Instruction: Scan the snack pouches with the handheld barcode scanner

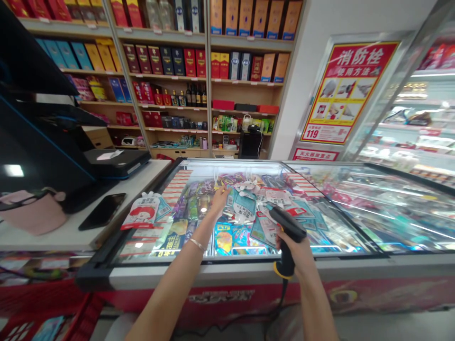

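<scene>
My right hand (298, 253) is wrapped round the grip of a black and yellow barcode scanner (289, 227), whose head points up and left over the freezer's glass lid. Further left, my left hand (219, 198) reaches over the glass, its fingers closed on the edge of a teal packet (229, 196). Beside it lies another teal and white packet (243, 206). More red, white and teal packets (275, 196) are spread on the glass near the scanner. Two packets, one with a red cartoon face (142, 211), lie at the lid's left end.
On the left counter (142, 189) are a black phone (103, 211), a pink basket (31, 211) and a black checkout machine (42, 137). A red shopping basket (71, 308) sits low at the left. The scanner's cable hangs in front of the freezer. Stocked shelves stand behind.
</scene>
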Motion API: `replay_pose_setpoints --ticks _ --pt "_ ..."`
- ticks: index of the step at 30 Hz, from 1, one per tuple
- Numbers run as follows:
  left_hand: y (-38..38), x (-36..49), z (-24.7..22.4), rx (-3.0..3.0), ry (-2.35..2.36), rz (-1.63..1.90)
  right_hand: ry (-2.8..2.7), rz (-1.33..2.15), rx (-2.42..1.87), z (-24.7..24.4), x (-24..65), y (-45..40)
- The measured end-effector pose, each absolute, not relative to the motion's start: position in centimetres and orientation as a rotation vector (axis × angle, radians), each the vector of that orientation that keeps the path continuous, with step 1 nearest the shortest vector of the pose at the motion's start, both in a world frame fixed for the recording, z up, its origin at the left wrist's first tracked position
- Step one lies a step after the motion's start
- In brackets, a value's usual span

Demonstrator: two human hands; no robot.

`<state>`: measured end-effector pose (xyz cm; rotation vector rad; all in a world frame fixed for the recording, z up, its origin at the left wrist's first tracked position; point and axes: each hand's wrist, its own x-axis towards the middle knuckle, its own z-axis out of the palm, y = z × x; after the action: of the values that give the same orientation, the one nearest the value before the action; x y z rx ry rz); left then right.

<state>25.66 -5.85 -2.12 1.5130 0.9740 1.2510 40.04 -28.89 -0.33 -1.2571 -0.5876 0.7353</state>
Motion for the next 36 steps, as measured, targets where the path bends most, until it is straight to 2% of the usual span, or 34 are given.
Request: replay_pose_setpoints --ticks 8,14,17,27,36 --pt "-6.2 25.1 -0.4 0.835 0.751 1.504 -0.708 0.751 -1.246 -0.5 38.2 -27.8" --pt "-7.9 26.5 -0.6 0.679 0.650 1.179 -0.736 0.736 -1.301 -0.5 36.9 -26.5" --pt "-8.5 26.7 -0.5 0.782 0.564 1.118 -0.730 0.718 -1.329 -0.8 36.7 -26.1" --pt "-9.0 24.9 -0.2 1.822 0.849 1.538 -0.757 0.647 -1.341 0.6 36.7 -26.2" --pt "-9.6 25.0 -0.3 2.040 0.896 1.495 -0.765 0.628 -1.373 1.3 36.4 -26.7"
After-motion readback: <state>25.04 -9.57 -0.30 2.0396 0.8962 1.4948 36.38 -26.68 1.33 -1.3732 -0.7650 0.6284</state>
